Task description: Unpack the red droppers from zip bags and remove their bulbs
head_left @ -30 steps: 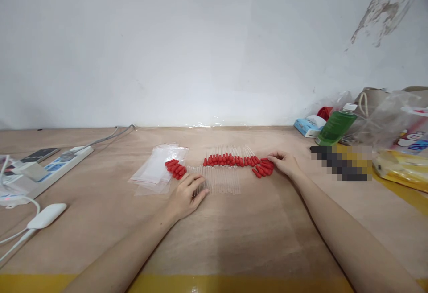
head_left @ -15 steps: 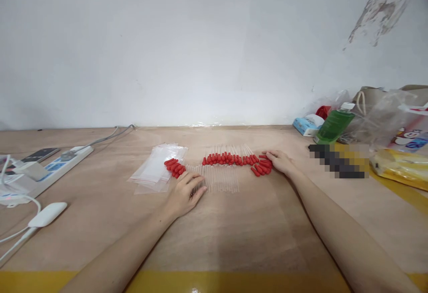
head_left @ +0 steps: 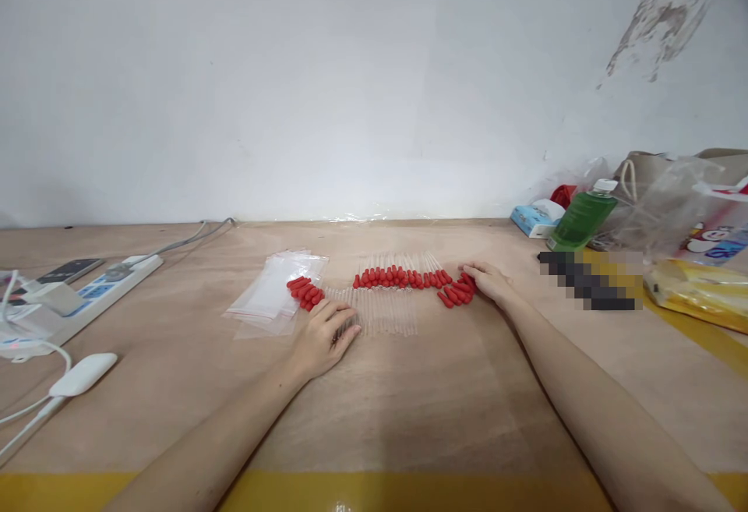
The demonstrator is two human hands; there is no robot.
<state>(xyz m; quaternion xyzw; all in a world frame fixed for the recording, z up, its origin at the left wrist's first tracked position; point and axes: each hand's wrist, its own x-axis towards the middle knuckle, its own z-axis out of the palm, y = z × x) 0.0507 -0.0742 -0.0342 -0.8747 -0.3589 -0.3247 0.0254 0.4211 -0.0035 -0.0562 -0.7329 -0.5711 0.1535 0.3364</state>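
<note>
My left hand (head_left: 322, 338) lies palm down with thumb and fingers apart, over the left end of a row of thin clear tubes (head_left: 389, 316). Just beyond its knuckles is a small pile of red rubber bulbs (head_left: 305, 292). A line of other red rubber bulbs (head_left: 390, 276) runs along the far ends of these tubes, with more clear tubes (head_left: 403, 260) reaching away behind it. My right hand (head_left: 489, 281) rests at the right, fingers stretched out and touching a loose cluster of red rubber bulbs (head_left: 456, 292). Its thumb is partly hidden.
Clear zip bags (head_left: 274, 286) lie left of the tubes. A power strip (head_left: 97, 294) with cables and a white charger (head_left: 85, 374) is at far left. A tissue pack (head_left: 534, 220), green bottle (head_left: 583, 217) and plastic bags (head_left: 689, 294) stand at right, beside a blurred-out dark object (head_left: 590, 282).
At the right cluster, the red bulb under my right fingertips has turned and shifted slightly toward the others. My left hand stays in place.
</note>
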